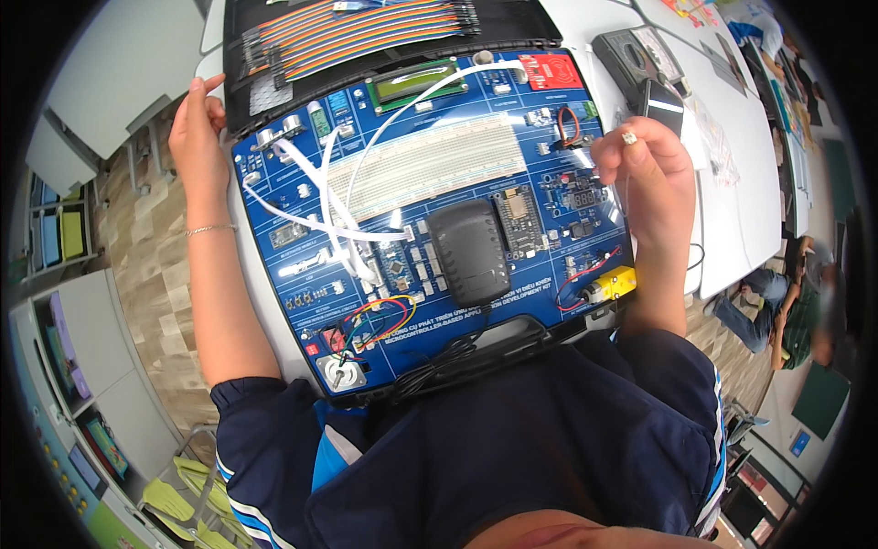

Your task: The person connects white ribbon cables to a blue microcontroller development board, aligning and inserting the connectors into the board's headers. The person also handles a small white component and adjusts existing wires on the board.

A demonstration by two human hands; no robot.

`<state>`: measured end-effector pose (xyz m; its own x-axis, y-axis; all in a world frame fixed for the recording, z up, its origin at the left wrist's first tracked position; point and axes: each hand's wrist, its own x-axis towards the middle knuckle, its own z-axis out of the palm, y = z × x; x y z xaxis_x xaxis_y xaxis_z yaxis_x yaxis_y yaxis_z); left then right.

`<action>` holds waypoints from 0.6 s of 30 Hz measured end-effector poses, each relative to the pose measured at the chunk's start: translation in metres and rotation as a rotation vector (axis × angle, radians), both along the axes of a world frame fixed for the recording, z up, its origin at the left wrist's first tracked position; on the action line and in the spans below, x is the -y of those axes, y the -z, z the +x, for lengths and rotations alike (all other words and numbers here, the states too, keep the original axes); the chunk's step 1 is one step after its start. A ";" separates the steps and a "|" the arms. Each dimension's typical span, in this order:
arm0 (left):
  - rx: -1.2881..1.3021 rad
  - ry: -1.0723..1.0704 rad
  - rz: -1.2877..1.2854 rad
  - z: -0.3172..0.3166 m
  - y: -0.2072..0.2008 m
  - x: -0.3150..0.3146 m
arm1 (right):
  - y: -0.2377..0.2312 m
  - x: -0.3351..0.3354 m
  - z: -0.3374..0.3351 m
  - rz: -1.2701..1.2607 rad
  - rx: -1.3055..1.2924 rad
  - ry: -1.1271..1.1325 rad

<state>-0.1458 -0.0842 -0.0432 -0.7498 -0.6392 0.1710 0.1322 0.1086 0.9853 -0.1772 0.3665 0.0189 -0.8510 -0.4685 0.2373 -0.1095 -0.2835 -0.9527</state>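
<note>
My right hand point(654, 174) is raised over the right side of a blue electronics development board point(540, 316). It pinches a small white cable connector point(629, 139) between thumb and fingertip, and a thin white lead runs down beside the fingers. My left hand point(198, 133) is beside the left edge of the black case point(240, 91), fingers apart and partly bent, with nothing visible in them. Whether it touches the case I cannot tell. White cables point(320, 174) cross the board's left half, over a white breadboard point(439, 160). A black power adapter point(468, 252) lies on the board's middle.
Rainbow jumper wires point(366, 37) lie in the lid. At the back of the board is a small display point(416, 82); a yellow motor point(615, 284) sits at its right. A multimeter point(631, 59) and a dark phone-like object point(660, 101) are on the white table point(732, 210). Other people are at right.
</note>
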 end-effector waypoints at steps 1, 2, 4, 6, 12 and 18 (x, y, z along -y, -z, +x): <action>-0.003 0.006 -0.001 -0.001 0.001 0.001 | 0.001 -0.001 -0.001 0.004 0.004 0.007; -0.006 0.013 -0.001 -0.001 0.002 0.003 | 0.002 -0.001 -0.001 0.008 0.008 0.014; -0.006 0.011 0.005 0.001 0.003 0.004 | 0.002 0.000 -0.002 -0.007 0.022 0.005; 0.002 0.012 0.022 0.001 0.005 0.007 | 0.004 0.000 -0.001 -0.012 0.029 0.018; -0.023 0.028 -0.009 -0.001 0.008 0.010 | 0.000 0.000 -0.002 0.050 0.046 0.046; -0.010 0.021 -0.001 -0.001 0.006 0.009 | 0.000 -0.001 -0.003 0.050 0.080 0.063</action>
